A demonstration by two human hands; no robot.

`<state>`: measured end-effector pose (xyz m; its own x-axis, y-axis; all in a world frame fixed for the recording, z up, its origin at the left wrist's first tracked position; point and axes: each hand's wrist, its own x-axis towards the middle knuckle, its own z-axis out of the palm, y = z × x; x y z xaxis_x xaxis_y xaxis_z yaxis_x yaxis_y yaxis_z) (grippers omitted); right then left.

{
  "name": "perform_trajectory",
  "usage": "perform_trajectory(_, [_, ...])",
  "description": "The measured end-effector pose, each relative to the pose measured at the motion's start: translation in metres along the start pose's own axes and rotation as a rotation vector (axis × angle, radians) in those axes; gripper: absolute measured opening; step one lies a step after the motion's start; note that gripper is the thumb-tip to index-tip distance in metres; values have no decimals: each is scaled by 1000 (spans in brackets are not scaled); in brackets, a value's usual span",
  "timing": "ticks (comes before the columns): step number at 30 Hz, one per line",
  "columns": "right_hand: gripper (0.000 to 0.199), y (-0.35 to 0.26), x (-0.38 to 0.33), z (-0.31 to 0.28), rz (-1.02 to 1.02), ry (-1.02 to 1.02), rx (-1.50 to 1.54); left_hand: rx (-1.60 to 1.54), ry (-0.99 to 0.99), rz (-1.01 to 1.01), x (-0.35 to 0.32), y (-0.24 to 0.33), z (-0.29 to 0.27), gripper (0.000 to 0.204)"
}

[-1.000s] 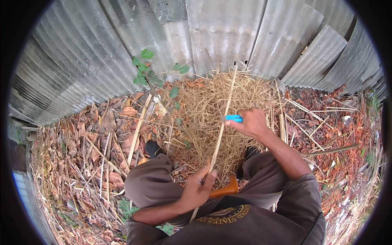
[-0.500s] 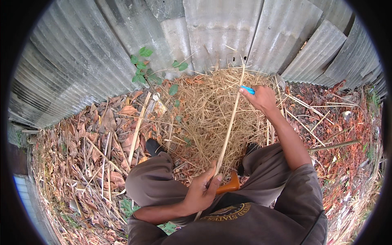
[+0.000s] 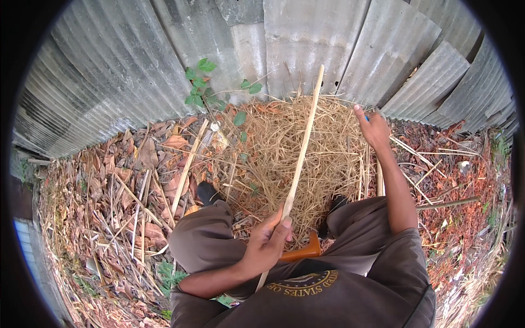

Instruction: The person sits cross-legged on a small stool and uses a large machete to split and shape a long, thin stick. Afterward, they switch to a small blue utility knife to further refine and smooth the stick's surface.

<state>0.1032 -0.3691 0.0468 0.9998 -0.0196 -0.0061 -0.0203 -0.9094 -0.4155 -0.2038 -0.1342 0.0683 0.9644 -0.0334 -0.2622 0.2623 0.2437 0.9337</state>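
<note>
My left hand (image 3: pixel 267 240) is closed round the lower part of a long, pale bamboo strip (image 3: pixel 304 145). The strip slants up and away from my lap, and its near end passes below the hand towards my shirt. Off to the right of the strip's far end, my right hand (image 3: pixel 375 131) grips a small blue tool (image 3: pixel 367 118); the fingers cover most of it, so its kind does not show. Beneath the strip lies a heap of thin, straw-coloured shavings (image 3: pixel 273 147). An orange-brown curved handle (image 3: pixel 303 250) rests between my thighs.
A corrugated metal fence (image 3: pixel 306 44) stands just beyond the heap. A leafy green plant (image 3: pixel 205 82) grows against it. More pale strips (image 3: pixel 188 167) lie among dry leaves (image 3: pixel 147 158) on the left, and thin sticks (image 3: pixel 418 153) are scattered on the right.
My right hand has moved right, away from the strip, with the blue tool. My left hand still grips the strip, whose far end now looks free of the thin curl seen earlier.
</note>
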Motion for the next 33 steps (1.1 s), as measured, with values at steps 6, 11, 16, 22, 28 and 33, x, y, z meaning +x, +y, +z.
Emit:
perform_trajectory(6, [72,-69,-96,38,-608,-164,146,-91,119,49,16,8,-3,38])
perform_trajectory(11, [72,-70,-107,30,-746,-153,240,-92,142,43,21,7,-5,36])
perform_trajectory(16, [70,-69,-127,39,-918,-109,209,-48,120,4,26,8,-2,45])
perform_trajectory(22, [72,-58,-101,45,-999,88,116,-109,58,-57,27,6,6,45])
perform_trajectory(28, [74,-49,-84,55,-799,78,183,-145,78,-94,26,7,13,30])
perform_trajectory(33, [73,-44,-68,53,-799,172,67,-146,29,-67,26,-1,17,37])
